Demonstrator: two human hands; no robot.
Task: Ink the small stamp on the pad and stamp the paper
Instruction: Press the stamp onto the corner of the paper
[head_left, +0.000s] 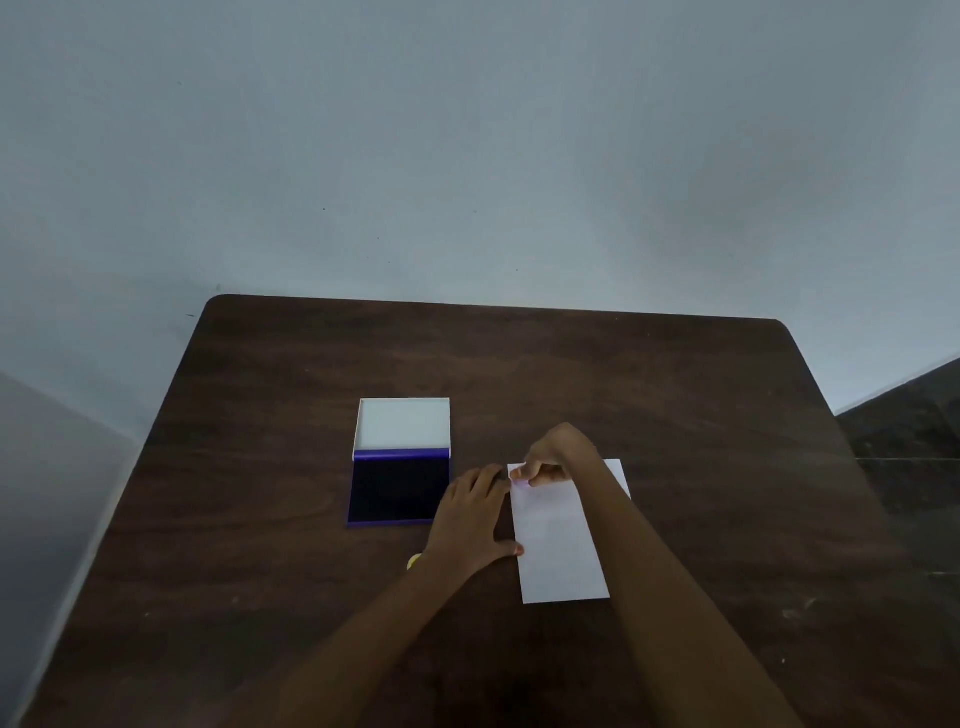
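Observation:
A white sheet of paper (563, 545) lies on the dark wooden table (270, 571), right of centre. My right hand (553, 457) is at the paper's far left corner, fingers pinched on a small pink stamp (519, 480) that touches the sheet. My left hand (475, 519) lies flat beside the paper, fingers spread, thumb and fingertips on its left edge. The ink pad (399, 488) sits open to the left, its dark purple surface exposed and its white lid (402, 423) folded back.
A small yellow object (414, 561) peeks out from under my left wrist. The table's far edge runs close to a pale wall (467, 156). A dark floor (914, 431) shows past the right edge.

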